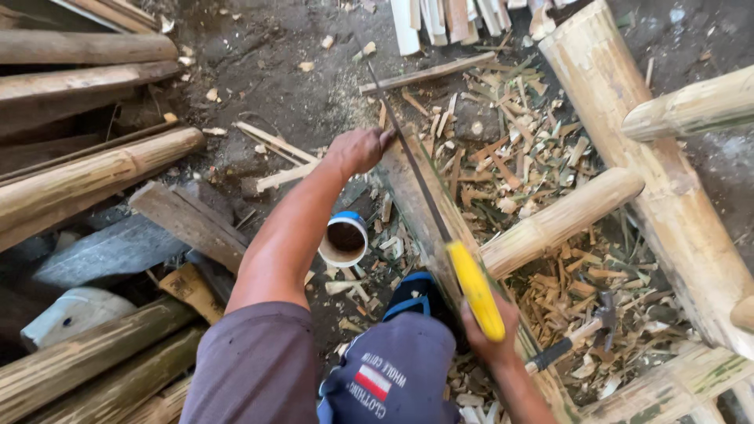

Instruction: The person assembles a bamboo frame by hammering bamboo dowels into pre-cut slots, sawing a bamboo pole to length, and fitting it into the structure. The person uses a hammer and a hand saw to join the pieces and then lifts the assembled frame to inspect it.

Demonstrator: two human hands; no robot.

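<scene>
— So, from the head view: why is the left hand (360, 149) out there on the far end of the plank (416, 208)?

— It presses the plank flat to the floor, grip closed over the edge, beside the saw blade.

— And the right hand (491, 326)?

— Its grip is wrapped round the yellow handsaw (473, 289), blade along the plank. A hammer (585, 334) lies close by among the chips.

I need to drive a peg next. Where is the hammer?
The hammer lies on the wood chips at lower right of the head view, just right of the right hand holding the saw.
</scene>
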